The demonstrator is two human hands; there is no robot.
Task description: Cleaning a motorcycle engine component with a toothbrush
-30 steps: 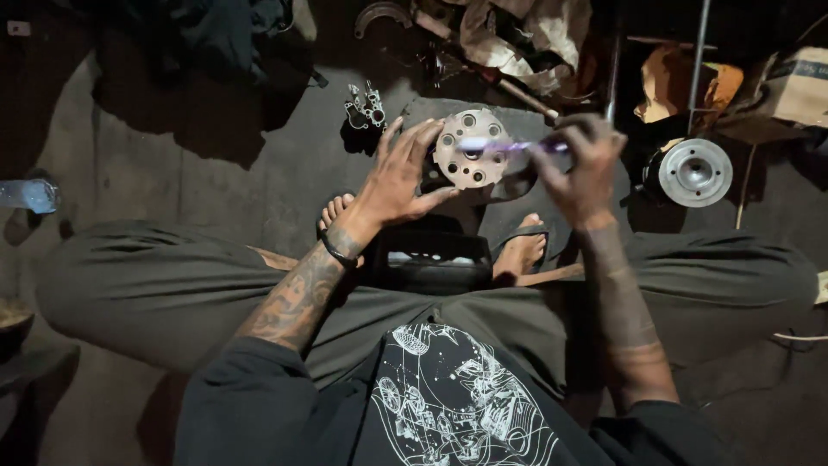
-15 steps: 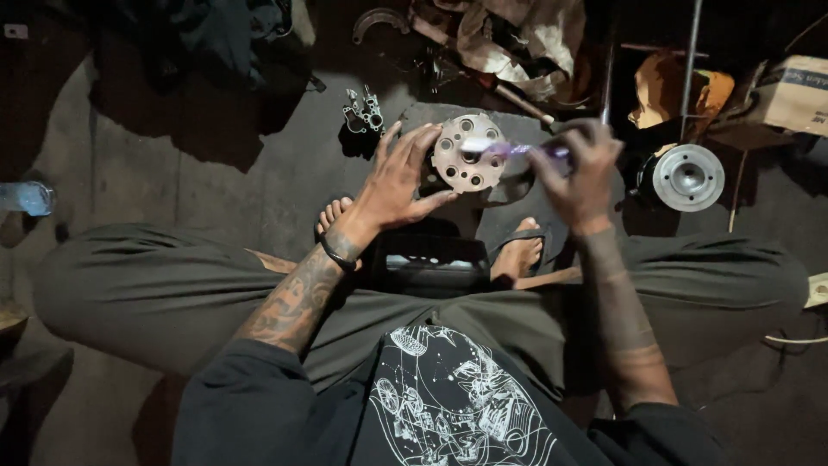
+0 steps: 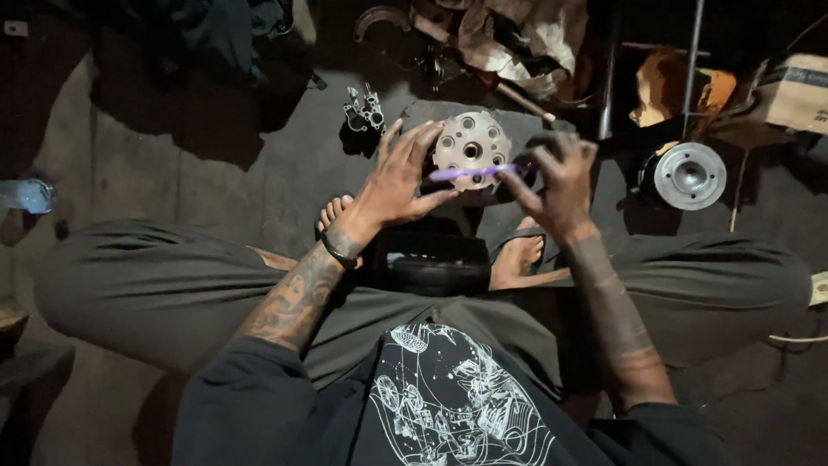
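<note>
I sit cross-legged on a dark floor. My left hand (image 3: 399,177) cups the left side of a round metal hub plate (image 3: 472,147) pierced with several holes, holding it up in front of me. My right hand (image 3: 556,181) grips a thin tool with a purple shaft (image 3: 466,173) that lies across the face of the plate. Below my hands, between my bare feet, sits a black rounded part (image 3: 431,261).
A round silver flanged part (image 3: 689,176) lies on the floor to the right. A small metal assembly (image 3: 364,108) sits beyond the plate to the left. Crumpled rags (image 3: 517,39) and a cardboard box (image 3: 798,91) are at the back, a plastic bottle (image 3: 26,195) at far left.
My right hand has shifted slightly, and the purple tool now lies lower across the plate's face. My left hand keeps its hold on the plate.
</note>
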